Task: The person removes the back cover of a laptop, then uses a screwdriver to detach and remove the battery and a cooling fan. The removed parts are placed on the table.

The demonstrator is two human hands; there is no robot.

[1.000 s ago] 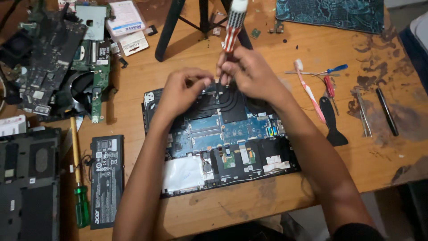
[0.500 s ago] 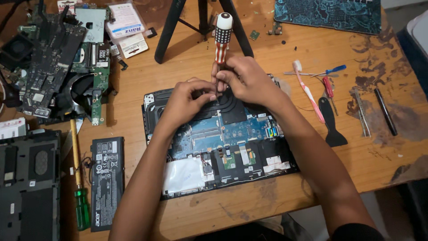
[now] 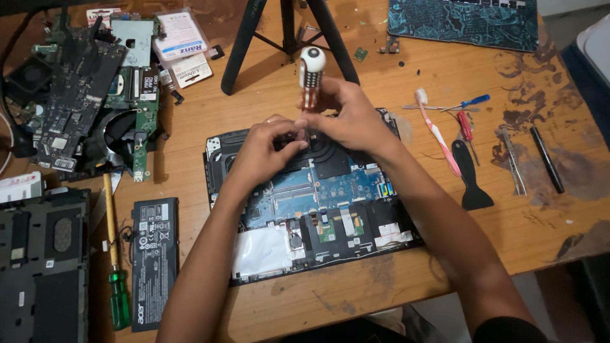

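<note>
An opened laptop base (image 3: 305, 209) lies on the wooden table (image 3: 356, 298), its blue circuit board and black fan area exposed. My right hand (image 3: 346, 117) grips a red-and-white striped screwdriver (image 3: 311, 73) held upright, its tip down at the upper part of the laptop. My left hand (image 3: 270, 149) rests beside the tip with its fingers pinched near the shaft, touching the laptop's upper edge. The tip itself is hidden by my fingers.
A flat black battery (image 3: 154, 257) and a green-handled screwdriver (image 3: 114, 267) lie at the left. Circuit boards and a fan (image 3: 82, 108) are piled at the upper left. A toothbrush (image 3: 438, 133), black pry tool (image 3: 470, 174), small screwdrivers and tweezers lie at the right. Tripod legs (image 3: 286, 32) stand behind.
The screwdriver has tilted from leaning right to upright and has come lower over the laptop. Both hands have stayed close together at the upper edge of the laptop.
</note>
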